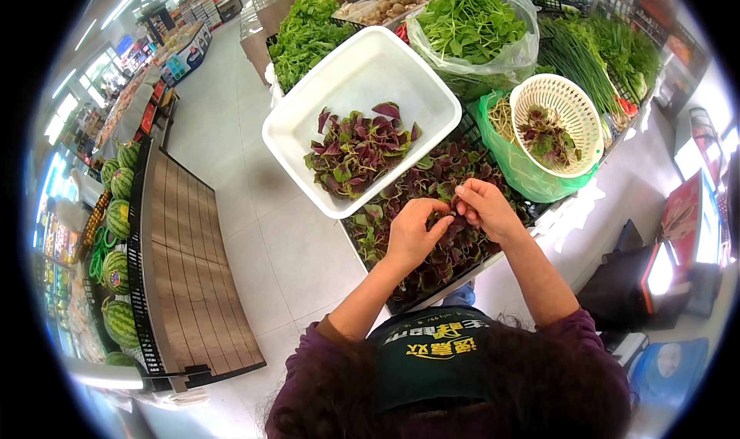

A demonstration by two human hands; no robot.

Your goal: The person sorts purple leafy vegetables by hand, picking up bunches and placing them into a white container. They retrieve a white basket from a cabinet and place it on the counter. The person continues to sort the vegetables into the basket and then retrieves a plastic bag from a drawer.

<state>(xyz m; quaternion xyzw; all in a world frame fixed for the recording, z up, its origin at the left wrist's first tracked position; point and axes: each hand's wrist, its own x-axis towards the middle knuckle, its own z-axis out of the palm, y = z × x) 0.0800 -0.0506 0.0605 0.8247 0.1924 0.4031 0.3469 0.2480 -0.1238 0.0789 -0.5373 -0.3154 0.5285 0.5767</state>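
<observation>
Both hands meet above a dark crate (407,293) heaped with red amaranth (425,260), purple leaves edged with green. My right hand (485,208) has thumb and forefinger pinched on a small dark amaranth piece. Close beside it, my left hand (415,234) curves its thumb and forefinger toward the same piece; whether they grip it is hidden. Left of and beyond the hands, a white plastic tub (370,63) holds a pile of amaranth sprigs (358,153). To the right, a cream plastic colander (584,101) contains wilted amaranth bits (546,138).
The colander rests on a green plastic bag (520,173) with pale stems (502,118). Behind stand a clear bag of leafy greens (471,23), more greens (309,37) and long green stalks (578,63). Across the tiled aisle (289,248) is a watermelon stand (196,265); checkout equipment (630,288) sits right.
</observation>
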